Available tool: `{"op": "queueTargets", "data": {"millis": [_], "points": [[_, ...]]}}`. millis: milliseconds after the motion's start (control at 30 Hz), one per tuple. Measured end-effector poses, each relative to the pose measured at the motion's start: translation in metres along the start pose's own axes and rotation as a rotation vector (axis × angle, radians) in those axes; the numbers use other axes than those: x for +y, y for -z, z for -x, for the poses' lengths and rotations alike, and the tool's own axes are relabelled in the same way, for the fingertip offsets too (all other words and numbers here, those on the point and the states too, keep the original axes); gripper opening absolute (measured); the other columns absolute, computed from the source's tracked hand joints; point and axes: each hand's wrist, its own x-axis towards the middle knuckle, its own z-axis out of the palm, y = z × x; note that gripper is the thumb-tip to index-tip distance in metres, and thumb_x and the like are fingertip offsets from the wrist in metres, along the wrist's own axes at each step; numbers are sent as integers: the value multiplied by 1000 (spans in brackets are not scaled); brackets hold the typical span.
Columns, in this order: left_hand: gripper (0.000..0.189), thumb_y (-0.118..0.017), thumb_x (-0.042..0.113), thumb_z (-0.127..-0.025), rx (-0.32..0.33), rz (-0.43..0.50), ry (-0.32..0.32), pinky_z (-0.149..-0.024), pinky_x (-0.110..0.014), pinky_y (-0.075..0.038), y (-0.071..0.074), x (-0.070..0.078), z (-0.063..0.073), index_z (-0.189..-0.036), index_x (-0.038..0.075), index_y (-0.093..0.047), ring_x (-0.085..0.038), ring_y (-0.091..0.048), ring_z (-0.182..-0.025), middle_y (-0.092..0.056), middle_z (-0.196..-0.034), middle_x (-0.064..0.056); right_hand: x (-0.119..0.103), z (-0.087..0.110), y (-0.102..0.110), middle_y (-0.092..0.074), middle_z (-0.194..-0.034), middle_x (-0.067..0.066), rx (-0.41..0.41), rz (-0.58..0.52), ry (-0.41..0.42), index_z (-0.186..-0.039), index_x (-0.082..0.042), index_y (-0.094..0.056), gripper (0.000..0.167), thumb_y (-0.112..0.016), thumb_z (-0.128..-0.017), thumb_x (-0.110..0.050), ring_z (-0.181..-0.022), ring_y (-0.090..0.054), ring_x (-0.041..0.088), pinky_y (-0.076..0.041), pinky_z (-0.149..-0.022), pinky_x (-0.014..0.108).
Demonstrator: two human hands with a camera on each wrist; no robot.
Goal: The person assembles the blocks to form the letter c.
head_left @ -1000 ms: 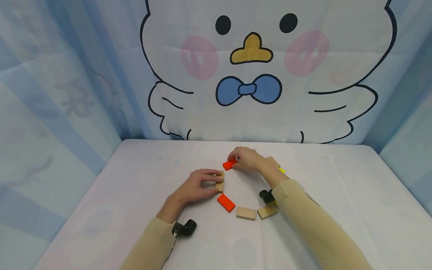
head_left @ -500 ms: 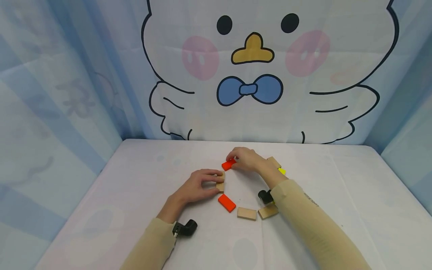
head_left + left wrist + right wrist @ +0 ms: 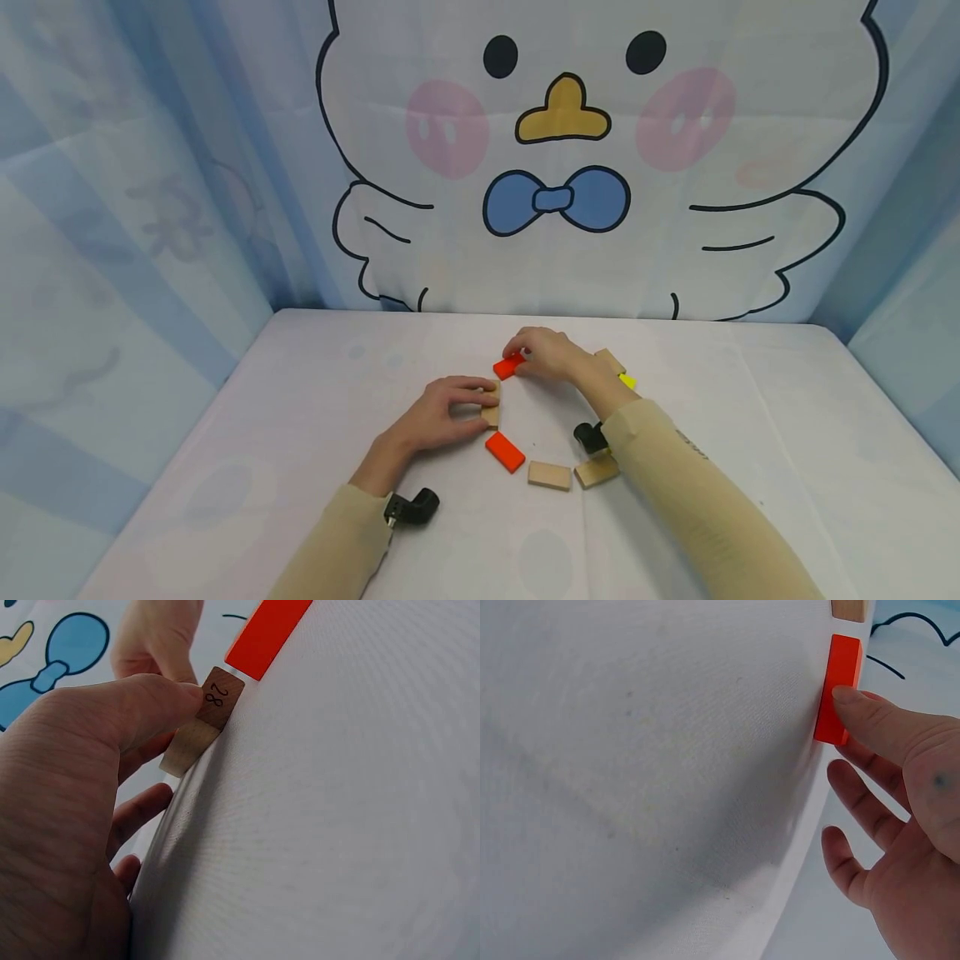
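Red block (image 3: 506, 368) lies left of my right hand (image 3: 551, 354), which pinches it; long axis slants near-left to far-right, near end just beside the wood block (image 3: 492, 416) my left hand (image 3: 441, 412) grips, thumb at its near end.

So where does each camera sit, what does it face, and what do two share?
Head: on the head, facing forward and down at the table; left hand, right hand and sleeves show.
Left wrist: worn there, looking along the left hand at the wooden block it holds; part of the right hand shows behind.
Right wrist: worn there, looking at the red block the right hand pinches; only that hand shows.
Shared: head and right wrist both show that red block.
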Motion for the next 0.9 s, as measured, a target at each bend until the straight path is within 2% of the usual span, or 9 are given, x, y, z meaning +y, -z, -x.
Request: {"op": "queueTargets", "data": {"millis": [567,900], "points": [[31,-74,16,-90,5,10,4,-109,-52,-38,-1,-1,0,-121,13,-76,-23,-52,-130,-63,-135,-1,-2,0,-1,-65,-121,7,7,10,-1,-120,-11,-73,25,-72,-94,-11,-110,-59,27,-48,-99,49],[31,-73,17,-91,0,11,-10,-109,-52,-37,0,-3,0,-122,12,-76,-23,-52,-130,-64,-134,-1,5,4,5,-62,-131,9,18,-8,-7,-126,-12,-70,31,-69,-95,-11,-119,-55,30,-44,-104,50]]}}
